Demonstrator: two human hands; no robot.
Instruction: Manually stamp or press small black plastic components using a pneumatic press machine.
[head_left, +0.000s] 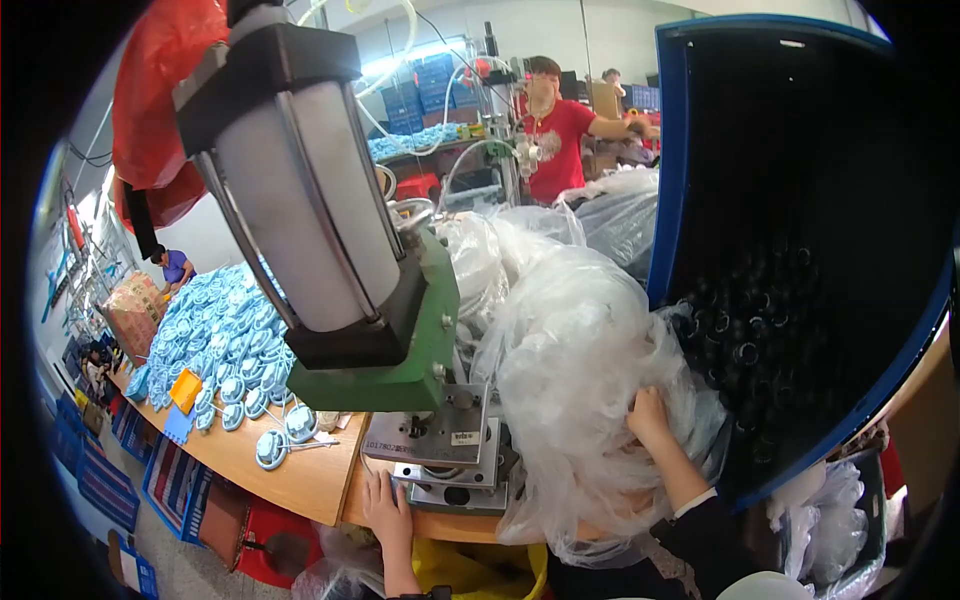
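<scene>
My left hand (388, 508) lies at the table edge with its fingers stretched out, beside the metal die block (430, 440) of a press. Above that block stands the press itself, with a green frame (375, 380) and a thick white cylinder (315, 210) between steel rods. My right hand (650, 415) is at a big heap of clear plastic bag (575, 330), its fingers curled into the film and partly hidden by it. Whether anything besides film is in those fingers cannot be seen.
Light blue coiled parts (225, 330) pile up on the wooden table (290, 485) at left. On the right stands a blue-rimmed black bin (668, 200) with small dark ring-like pieces. A yellow container (480, 570) sits below the table edge. A person in red (565, 130) works beyond.
</scene>
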